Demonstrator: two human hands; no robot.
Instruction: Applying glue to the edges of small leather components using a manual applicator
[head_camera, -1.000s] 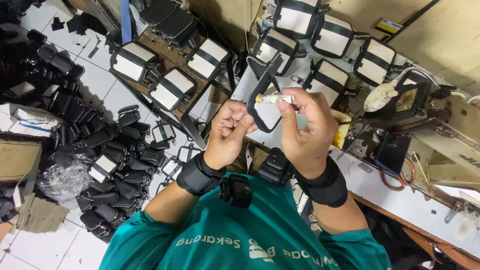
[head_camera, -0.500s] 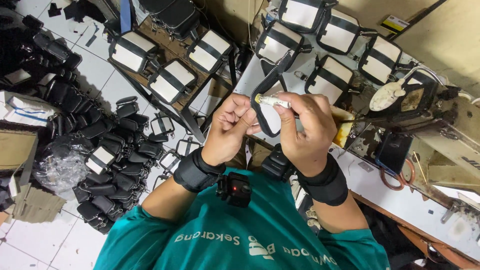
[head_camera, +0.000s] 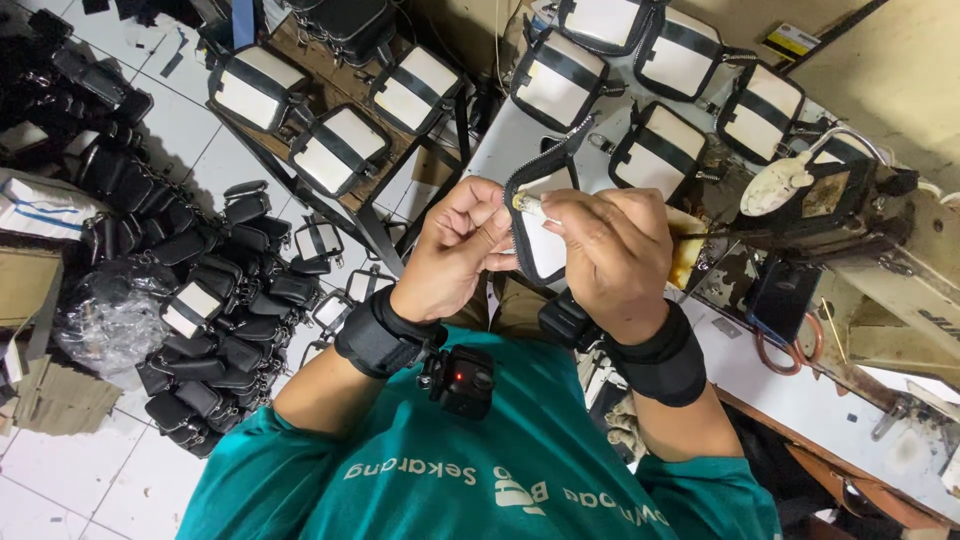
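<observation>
I hold a small black-and-white pouch (head_camera: 545, 245) with an open black zipper (head_camera: 535, 160) up in front of me. My left hand (head_camera: 455, 255) pinches the zipper edge on the pouch's left side. My right hand (head_camera: 610, 250) grips the pouch from the right and pinches a small white piece (head_camera: 530, 206) at the zipper. Both wrists wear black bands. A small black camera (head_camera: 458, 380) sits on my teal shirt below the hands.
Several finished black-and-white pouches (head_camera: 660, 140) lie on the work table (head_camera: 800, 390) beyond my hands. Others rest on a wooden rack (head_camera: 330, 150). A sewing machine (head_camera: 850, 220) stands at right. On the tiled floor at left lies a pile of black pouches (head_camera: 210, 320).
Both hands stayed on the pouch and drew closer together at the zipper. The pouch sits a little lower and more upright between them.
</observation>
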